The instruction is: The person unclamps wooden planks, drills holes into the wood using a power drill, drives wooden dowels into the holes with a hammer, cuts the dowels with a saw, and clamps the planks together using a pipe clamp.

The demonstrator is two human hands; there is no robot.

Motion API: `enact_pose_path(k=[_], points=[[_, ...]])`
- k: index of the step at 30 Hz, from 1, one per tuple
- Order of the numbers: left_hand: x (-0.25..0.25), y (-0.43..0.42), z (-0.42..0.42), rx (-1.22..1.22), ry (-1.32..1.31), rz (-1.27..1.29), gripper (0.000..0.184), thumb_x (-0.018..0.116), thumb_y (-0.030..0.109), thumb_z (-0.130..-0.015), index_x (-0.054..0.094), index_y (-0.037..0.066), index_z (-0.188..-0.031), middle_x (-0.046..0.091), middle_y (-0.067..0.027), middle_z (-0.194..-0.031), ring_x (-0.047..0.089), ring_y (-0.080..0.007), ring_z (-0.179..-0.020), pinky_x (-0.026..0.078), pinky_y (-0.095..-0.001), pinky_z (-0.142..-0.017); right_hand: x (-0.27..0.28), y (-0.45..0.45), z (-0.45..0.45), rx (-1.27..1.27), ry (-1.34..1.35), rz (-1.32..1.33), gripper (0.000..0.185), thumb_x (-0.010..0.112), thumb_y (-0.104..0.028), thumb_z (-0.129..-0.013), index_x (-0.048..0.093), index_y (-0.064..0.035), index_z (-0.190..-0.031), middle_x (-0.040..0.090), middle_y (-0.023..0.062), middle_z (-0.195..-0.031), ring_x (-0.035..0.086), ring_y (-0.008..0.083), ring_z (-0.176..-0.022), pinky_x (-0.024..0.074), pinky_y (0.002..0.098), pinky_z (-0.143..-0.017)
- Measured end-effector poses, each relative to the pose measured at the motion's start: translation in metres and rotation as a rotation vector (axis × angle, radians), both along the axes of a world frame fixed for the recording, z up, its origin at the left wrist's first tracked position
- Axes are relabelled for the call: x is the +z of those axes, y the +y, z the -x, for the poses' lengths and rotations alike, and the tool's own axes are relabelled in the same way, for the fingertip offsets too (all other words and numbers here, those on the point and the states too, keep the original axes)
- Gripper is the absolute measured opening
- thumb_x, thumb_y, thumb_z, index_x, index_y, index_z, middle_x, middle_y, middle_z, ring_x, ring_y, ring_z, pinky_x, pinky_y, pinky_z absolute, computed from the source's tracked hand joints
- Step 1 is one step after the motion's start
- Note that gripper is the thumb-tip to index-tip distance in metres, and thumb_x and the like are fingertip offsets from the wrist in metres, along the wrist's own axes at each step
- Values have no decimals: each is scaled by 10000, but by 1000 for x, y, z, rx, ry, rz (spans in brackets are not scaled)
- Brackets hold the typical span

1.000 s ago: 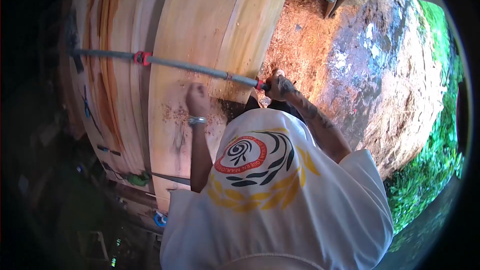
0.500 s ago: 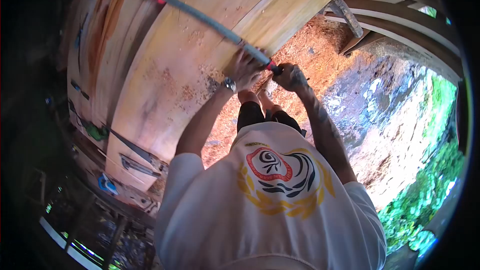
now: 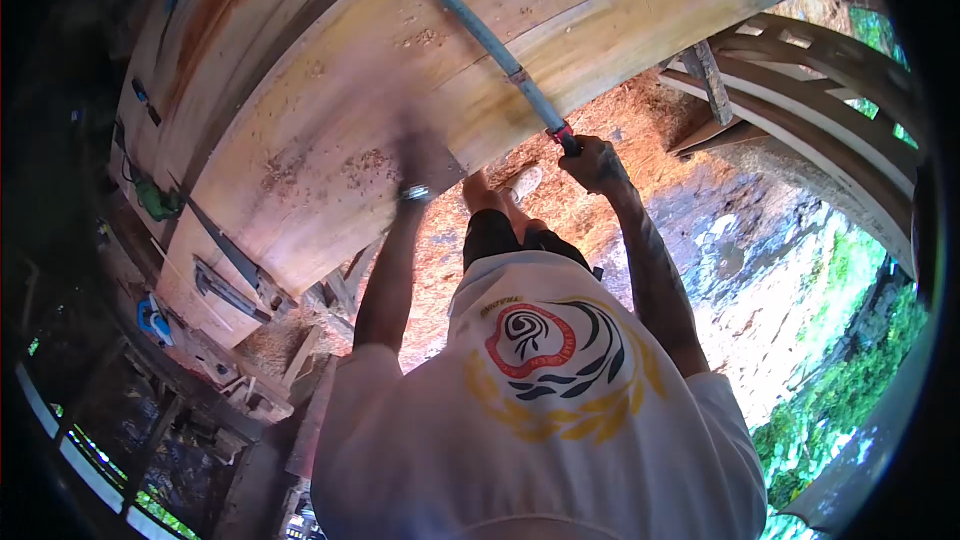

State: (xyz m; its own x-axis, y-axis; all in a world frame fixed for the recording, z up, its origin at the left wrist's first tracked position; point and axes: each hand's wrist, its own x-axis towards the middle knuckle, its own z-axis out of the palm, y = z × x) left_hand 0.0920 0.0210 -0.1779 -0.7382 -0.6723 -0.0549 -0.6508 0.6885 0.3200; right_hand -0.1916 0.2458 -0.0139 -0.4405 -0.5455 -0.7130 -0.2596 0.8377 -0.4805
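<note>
My right hand (image 3: 597, 166) is closed around the dark end handle of a long bar clamp (image 3: 465, 20), just past the near edge of the wooden panel. The clamp has a grey-blue bar with red fittings and lies across the panel (image 3: 350, 130). Over the panel, left of the clamp, my left hand (image 3: 408, 145) is smeared by motion, so its fingers cannot be made out. A watch sits on that wrist. Wood shavings (image 3: 370, 165) are scattered on the boards near it.
At the panel's left end lie a dark tapered blade (image 3: 225, 245), a grey metal tool (image 3: 230, 292), a green object (image 3: 158, 200) and a blue object (image 3: 152, 320). Curved slatted woodwork (image 3: 820, 90) stands at the right. Shavings cover the ground (image 3: 640, 110) by my feet.
My left hand has left the clamp's near end and moved left over the panel. My right hand keeps its hold on the handle. The whole view has shifted.
</note>
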Motion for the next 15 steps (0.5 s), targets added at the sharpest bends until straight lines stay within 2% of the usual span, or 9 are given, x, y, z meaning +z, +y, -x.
enact_pose_path(k=[2, 4, 5, 8, 9, 11, 12, 13, 15], points=[[76, 55, 118, -336, 503, -360, 469, 549, 217, -879, 573, 102, -1333, 524, -99, -1431, 443, -294, -1345, 326, -514, -1120, 5, -4, 3, 9, -32, -37, 303, 676, -288, -759, 693, -24, -907, 657, 217, -721, 678, 315, -700, 516, 427, -656], [64, 48, 145, -710, -45, 77, 487, 546, 281, -896, 555, 120, -1355, 481, -82, -1473, 307, -252, -1450, 221, -479, -1194, 14, -2, 4, -16, -74, -40, 301, 669, -288, -761, 686, -22, -900, 643, 210, -692, 664, 288, -654, 506, 421, -626], [33, 25, 156, -530, 349, -598, 492, 565, 295, -898, 552, 105, -1352, 475, -99, -1469, 348, -265, -1419, 243, -507, -1171, 10, 3, 3, -22, -58, -16, 292, 673, -278, -761, 676, -15, -887, 628, 195, -665, 650, 257, -620, 503, 413, -611], [56, -86, 136, -210, 270, 318, 550, 598, 429, -875, 546, 112, -1322, 480, -142, -1457, 455, -305, -1326, 344, -524, -1089, 8, 6, -3, -16, 13, 81, 277, 680, -262, -758, 674, -13, -878, 632, 187, -663, 649, 251, -620, 506, 412, -612], [95, -124, 119, 55, 145, 393, 530, 588, 399, -884, 534, 98, -1316, 477, -215, -1432, 492, -338, -1270, 395, -525, -1031, 6, 7, -9, -41, -17, 71, 278, 685, -261, -757, 675, -14, -885, 639, 191, -674, 659, 263, -635, 510, 411, -618], [61, -210, 58, 491, 121, 613, 567, 481, 430, -947, 474, 37, -1356, 431, -234, -1451, 421, -336, -1337, 298, -608, -1070, 1, 3, -19, -82, -74, 53, 281, 695, -259, -756, 677, -17, -897, 652, 200, -696, 677, 288, -665, 518, 409, -629], [44, -238, 30, 723, 96, 700, 592, 427, 445, -979, 445, 6, -1376, 409, -243, -1461, 386, -335, -1370, 250, -649, -1089, -1, 2, -25, -55, -10, 58, 298, 704, -268, -758, 681, -20, -922, 672, 225, -752, 698, 348, -748, 535, 433, -675], [35, -242, 15, 796, 46, 734, 621, 373, 460, -1010, 415, -25, -1396, 386, -253, -1470, 351, -334, -1404, 202, -690, -1109, -1, 0, -30, -50, 42, 70, 301, 705, -270, -756, 682, -21, -924, 675, 231, -770, 697, 367, -780, 539, 446, -697], [38, -202, 20, 382, -210, 738, 664, 316, 489, -1022, 401, -24, -1435, 229, -233, -1569, 190, -272, -1482, 137, -654, -1144, 9, -5, -37, -70, 39, 34, 316, 702, -273, -744, 686, -20, -934, 682, 245, -815, 686, 405, -845, 541, 479, -747]])
